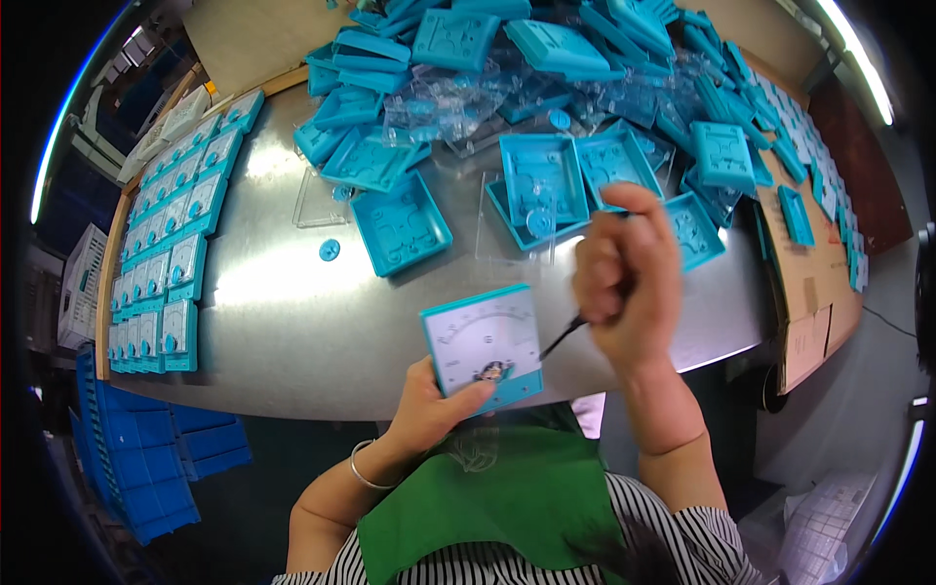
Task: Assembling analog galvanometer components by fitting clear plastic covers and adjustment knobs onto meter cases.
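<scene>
My left hand (434, 402) grips a teal panel meter (487, 336) by its lower left corner, thumb over the front. Its white dial with a curved scale faces up, and small metal parts show at the opening low on the dial. My right hand (632, 278) is raised just to the right of the meter, fingers curled round a thin black pointed tool (564, 336). The tool's tip points down-left and appears near the meter's right edge; whether it touches cannot be told. Most of the tool is hidden in the fist, so its exact kind does not show.
Teal housings (402, 222) and clear plastic covers (444, 107) pile up at the back of the metal table (283, 292). A round teal piece (330, 251) lies left of them. Rows of meters (180, 253) line the left edge; more cover cardboard (814, 253) at right. Blue bins (146, 458) stand below left.
</scene>
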